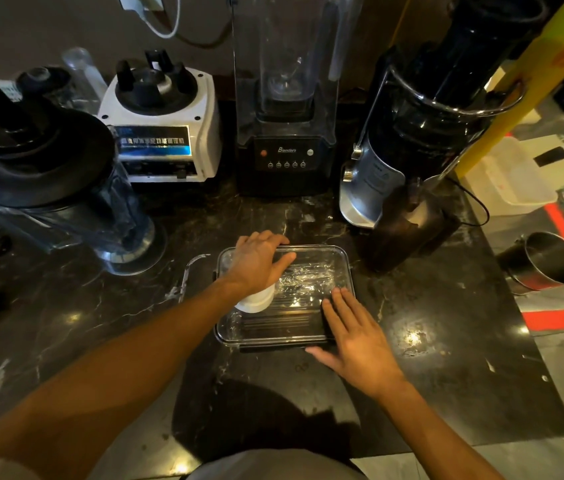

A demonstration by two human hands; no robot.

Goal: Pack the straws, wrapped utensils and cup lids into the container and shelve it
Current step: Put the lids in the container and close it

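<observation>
A clear rectangular plastic container (344,268) with its clear lid on sits on the dark marble counter in front of me. Through the lid I see dark straws (280,320) along the near side, crinkled clear-wrapped utensils (303,278) in the middle and white cup lids (256,301) at the left. My left hand (256,259) lies flat on the lid's far left part, fingers spread. The palm of my right hand (353,332) presses flat on the lid's near right corner, thumb at the front edge.
Behind the container stand a white blender base (166,126), a black Blenders machine (284,133) and a black-and-chrome juicer (408,161). A blender jar (65,202) lies at the left. A steel cup (550,263) stands at the right, beyond the counter edge.
</observation>
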